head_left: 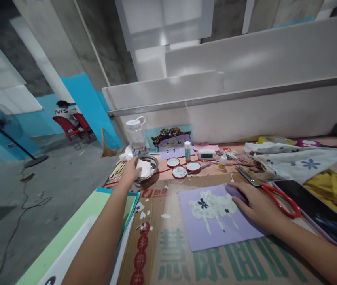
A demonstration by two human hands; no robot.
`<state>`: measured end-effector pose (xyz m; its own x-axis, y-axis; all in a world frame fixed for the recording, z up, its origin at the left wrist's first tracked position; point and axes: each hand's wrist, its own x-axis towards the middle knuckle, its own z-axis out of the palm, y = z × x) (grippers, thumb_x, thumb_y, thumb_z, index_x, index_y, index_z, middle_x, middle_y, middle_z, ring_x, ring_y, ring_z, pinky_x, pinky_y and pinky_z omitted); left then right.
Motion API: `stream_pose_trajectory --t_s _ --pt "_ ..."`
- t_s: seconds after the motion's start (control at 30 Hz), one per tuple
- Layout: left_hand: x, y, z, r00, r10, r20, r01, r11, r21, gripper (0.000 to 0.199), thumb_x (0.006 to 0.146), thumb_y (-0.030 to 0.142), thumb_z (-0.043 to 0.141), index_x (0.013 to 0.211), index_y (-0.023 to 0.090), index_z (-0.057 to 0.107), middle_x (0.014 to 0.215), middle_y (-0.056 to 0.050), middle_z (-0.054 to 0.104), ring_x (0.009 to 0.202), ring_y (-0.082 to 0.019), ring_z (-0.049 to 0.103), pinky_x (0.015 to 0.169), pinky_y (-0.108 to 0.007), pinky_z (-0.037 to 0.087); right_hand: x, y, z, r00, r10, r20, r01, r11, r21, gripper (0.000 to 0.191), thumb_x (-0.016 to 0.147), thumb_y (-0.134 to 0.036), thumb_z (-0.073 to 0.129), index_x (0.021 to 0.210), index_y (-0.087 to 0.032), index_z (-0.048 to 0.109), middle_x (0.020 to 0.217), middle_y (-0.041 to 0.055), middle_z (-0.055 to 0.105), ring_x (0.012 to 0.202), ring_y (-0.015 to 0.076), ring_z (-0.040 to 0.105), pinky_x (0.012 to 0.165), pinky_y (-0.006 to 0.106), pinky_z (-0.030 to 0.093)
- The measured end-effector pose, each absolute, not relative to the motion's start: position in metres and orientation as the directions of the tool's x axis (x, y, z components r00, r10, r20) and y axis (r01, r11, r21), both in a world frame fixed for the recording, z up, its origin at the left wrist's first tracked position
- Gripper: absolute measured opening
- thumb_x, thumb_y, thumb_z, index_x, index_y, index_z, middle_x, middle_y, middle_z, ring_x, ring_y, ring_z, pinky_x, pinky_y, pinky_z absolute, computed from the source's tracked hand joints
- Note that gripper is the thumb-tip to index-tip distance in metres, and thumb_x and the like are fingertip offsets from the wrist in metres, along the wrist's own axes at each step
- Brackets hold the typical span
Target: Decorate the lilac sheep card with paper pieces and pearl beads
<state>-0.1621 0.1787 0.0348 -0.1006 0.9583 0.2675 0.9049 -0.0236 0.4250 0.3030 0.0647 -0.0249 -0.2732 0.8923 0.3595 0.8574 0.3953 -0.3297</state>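
A purple sheet (186,221) with a white fabric cutout (211,204) and dark blue flowers lies on the cardboard (156,245). My right hand (250,200) rests on the sheet's upper right corner, fingers apart, holding nothing. My left hand (132,172) reaches to the metal bowl (153,168) at the back left, its fingers closed at a white piece of paper or cloth (144,168) in the bowl. Right beside my right hand are red-handled scissors (281,200).
Behind the cardboard stand a clear jug (137,136), a glue stick (187,150), red-rimmed lids (179,171) and a small glue bottle (222,161). A phone (317,209) lies right, green sheets (76,233) left. A person (66,113) sits far back left.
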Motion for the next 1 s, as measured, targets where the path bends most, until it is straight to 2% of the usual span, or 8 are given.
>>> stream_pose_trajectory --t_s 0.13,0.2,0.37,0.53,0.7,0.83,1.0 --pt "-0.162 0.176 0.046 -0.17 0.908 0.384 0.883 -0.033 0.469 0.038 0.097 0.035 0.061 0.131 0.017 0.057 0.13 -0.011 0.061 0.11 -0.025 0.063 0.092 -0.047 0.056 0.304 0.065 -0.027 -0.278 0.884 0.376 0.854 0.407 -0.325 0.038 0.093 -0.035 0.051 0.124 -0.019 0.064 0.125 0.0146 0.069 0.113 0.0328 0.066 0.097 0.049 0.053" --pt "-0.157 0.173 0.049 -0.15 0.907 0.393 0.88 -0.059 0.471 0.039 0.097 0.035 0.06 0.132 0.018 0.056 0.131 -0.011 0.06 0.112 -0.026 0.062 0.094 -0.049 0.054 0.304 0.065 -0.027 -0.283 0.882 0.377 0.856 0.41 -0.316 0.038 0.093 -0.035 0.051 0.124 -0.019 0.065 0.125 0.0142 0.07 0.112 0.033 0.067 0.096 0.048 0.054" --pt "-0.152 0.173 0.052 0.002 0.983 0.186 0.877 -0.092 0.472 0.034 0.096 0.036 0.062 0.123 0.016 0.061 0.12 -0.009 0.065 0.101 -0.023 0.066 0.086 -0.043 0.058 0.302 0.064 -0.025 -0.282 0.882 0.376 0.861 0.406 -0.306 0.037 0.093 -0.036 0.05 0.122 -0.02 0.066 0.122 0.0137 0.071 0.111 0.033 0.067 0.093 0.048 0.055" --pt "-0.164 0.182 0.052 -0.093 0.991 0.098 0.94 0.055 0.338 0.034 0.096 0.035 0.062 0.125 0.017 0.06 0.126 -0.01 0.062 0.108 -0.024 0.064 0.09 -0.045 0.056 0.302 0.063 -0.025 -0.286 0.882 0.374 0.855 0.411 -0.315 0.037 0.093 -0.034 0.051 0.124 -0.021 0.065 0.124 0.0136 0.069 0.113 0.0328 0.066 0.095 0.048 0.054" --pt "-0.16 0.193 0.034 -0.083 0.996 0.009 0.97 0.079 0.232 0.035 0.096 0.035 0.062 0.126 0.018 0.06 0.127 -0.011 0.062 0.108 -0.024 0.064 0.09 -0.045 0.056 0.303 0.063 -0.026 -0.283 0.882 0.376 0.855 0.41 -0.319 0.037 0.091 -0.032 0.052 0.124 -0.021 0.065 0.123 0.0132 0.07 0.112 0.0323 0.066 0.094 0.047 0.054" --pt "-0.156 0.196 0.026 -0.09 0.996 -0.012 0.97 0.09 0.227 0.034 0.096 0.035 0.062 0.126 0.018 0.06 0.127 -0.01 0.062 0.108 -0.024 0.064 0.09 -0.044 0.056 0.302 0.063 -0.025 -0.29 0.885 0.365 0.86 0.408 -0.306 0.036 0.093 -0.033 0.05 0.124 -0.021 0.064 0.123 0.0134 0.069 0.112 0.0331 0.066 0.095 0.049 0.054" --pt "-0.164 0.193 0.04 -0.156 0.986 0.06 0.943 0.13 0.307 0.034 0.096 0.035 0.062 0.125 0.018 0.061 0.126 -0.01 0.062 0.108 -0.024 0.064 0.09 -0.044 0.057 0.302 0.063 -0.026 -0.293 0.885 0.362 0.855 0.412 -0.315 0.037 0.093 -0.033 0.049 0.124 -0.02 0.064 0.123 0.0141 0.069 0.113 0.0338 0.066 0.094 0.05 0.054"
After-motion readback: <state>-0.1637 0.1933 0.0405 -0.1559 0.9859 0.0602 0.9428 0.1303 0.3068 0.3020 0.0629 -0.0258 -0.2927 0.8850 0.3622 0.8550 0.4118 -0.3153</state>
